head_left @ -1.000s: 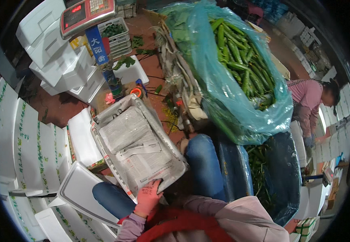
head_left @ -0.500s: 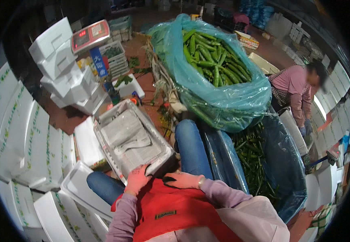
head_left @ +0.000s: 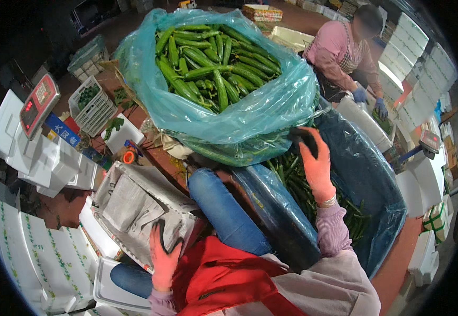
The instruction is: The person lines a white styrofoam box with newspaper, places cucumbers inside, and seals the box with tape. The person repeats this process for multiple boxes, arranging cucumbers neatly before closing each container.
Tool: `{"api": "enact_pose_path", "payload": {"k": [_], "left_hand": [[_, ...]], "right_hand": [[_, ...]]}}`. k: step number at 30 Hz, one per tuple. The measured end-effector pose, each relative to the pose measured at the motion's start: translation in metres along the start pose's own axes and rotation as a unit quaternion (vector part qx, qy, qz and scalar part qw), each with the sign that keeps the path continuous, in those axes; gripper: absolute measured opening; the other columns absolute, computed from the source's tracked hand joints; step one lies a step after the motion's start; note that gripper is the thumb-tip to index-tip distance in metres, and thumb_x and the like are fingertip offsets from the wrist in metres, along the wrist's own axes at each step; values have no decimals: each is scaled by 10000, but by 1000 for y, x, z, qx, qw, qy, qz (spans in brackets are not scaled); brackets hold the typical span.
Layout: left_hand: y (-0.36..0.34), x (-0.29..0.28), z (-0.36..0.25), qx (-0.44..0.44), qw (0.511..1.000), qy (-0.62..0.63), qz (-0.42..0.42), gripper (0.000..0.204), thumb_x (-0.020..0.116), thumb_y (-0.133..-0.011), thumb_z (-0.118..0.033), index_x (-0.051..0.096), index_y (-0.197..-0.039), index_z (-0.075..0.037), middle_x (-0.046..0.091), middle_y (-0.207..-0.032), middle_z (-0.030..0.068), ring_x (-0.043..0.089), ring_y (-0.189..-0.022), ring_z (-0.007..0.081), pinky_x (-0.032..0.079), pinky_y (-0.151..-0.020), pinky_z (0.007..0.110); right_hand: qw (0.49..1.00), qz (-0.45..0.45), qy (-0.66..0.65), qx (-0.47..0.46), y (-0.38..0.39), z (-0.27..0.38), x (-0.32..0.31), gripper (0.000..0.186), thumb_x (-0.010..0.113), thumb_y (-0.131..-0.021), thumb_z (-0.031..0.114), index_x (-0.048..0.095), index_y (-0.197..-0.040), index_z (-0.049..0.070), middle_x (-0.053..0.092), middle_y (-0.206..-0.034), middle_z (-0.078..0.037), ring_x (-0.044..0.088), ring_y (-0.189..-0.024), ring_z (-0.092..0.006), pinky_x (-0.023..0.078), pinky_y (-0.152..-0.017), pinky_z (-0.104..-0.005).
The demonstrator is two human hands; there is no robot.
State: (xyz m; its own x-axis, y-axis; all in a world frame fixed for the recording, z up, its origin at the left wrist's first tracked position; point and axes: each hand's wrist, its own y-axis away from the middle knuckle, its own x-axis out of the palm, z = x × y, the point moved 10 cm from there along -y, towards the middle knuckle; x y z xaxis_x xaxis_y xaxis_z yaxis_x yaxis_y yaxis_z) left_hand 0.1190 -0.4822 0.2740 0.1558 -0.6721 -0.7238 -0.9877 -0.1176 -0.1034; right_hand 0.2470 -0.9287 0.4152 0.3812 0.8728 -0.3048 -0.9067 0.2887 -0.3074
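My right hand, in an orange glove with dark fingertips, is raised at the right edge of a teal plastic bag. Its thumb and fingers stand apart, with nothing seen between them. The bag is heaped with long green cucumbers. Below that hand, a blue-lined bin holds thin dark green vegetables, partly hidden by my arm. My left hand, gloved alike, is open with fingers spread beside the near end of a crate. Newspaper lines that crate.
A co-worker in pink bends over a white box at far right. White foam boxes stack up at left, below a red scale. A white basket and orange tape roll lie beyond the crate.
My right hand has risen from my lap to the bag's right edge. My left hand has left the crate's rim and opened. The view has swung right.
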Motion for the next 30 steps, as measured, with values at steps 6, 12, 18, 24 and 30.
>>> {"api": "enact_pose_path", "payload": {"k": [6,12,18,24,30], "left_hand": [[-163,0,-228,367,916,-139,-84,722,789,-772,-265,506,-1394,-33,505,-1427,176,446,-1350,407,264,-1188,552],[-281,101,-245,408,814,-399,103,396,650,-920,-387,629,-1195,-102,675,-1129,95,584,-1182,291,312,-1170,502],[-229,74,-197,452,836,-308,47,351,671,-873,-438,663,-992,-108,632,-979,74,581,-1057,273,332,-1152,486],[-194,55,-170,378,866,-319,78,260,716,-834,-344,641,-927,-113,597,-932,75,576,-1019,267,329,-1157,475],[-195,66,-163,369,889,-266,42,257,744,-784,-259,624,-953,-109,577,-968,83,570,-1027,284,318,-1169,503]], "right_hand": [[881,19,267,-389,-70,75,80,500,682,-888,331,600,-1306,70,615,-1297,-188,535,-1272,-374,280,-1160,-566],[768,410,378,-315,-23,6,201,470,596,-930,442,619,-1163,34,676,-781,-118,676,-827,-319,477,-870,-472],[909,257,244,-221,45,-25,168,433,706,-857,311,635,-1203,62,675,-918,-140,657,-852,-304,486,-754,-427],[920,295,182,-182,67,-17,166,406,675,-886,370,632,-1169,82,666,-951,-134,655,-879,-332,494,-804,-441],[927,145,240,-248,-39,0,153,408,674,-897,295,608,-1244,91,640,-1097,-151,618,-1060,-333,492,-883,-452]]}}
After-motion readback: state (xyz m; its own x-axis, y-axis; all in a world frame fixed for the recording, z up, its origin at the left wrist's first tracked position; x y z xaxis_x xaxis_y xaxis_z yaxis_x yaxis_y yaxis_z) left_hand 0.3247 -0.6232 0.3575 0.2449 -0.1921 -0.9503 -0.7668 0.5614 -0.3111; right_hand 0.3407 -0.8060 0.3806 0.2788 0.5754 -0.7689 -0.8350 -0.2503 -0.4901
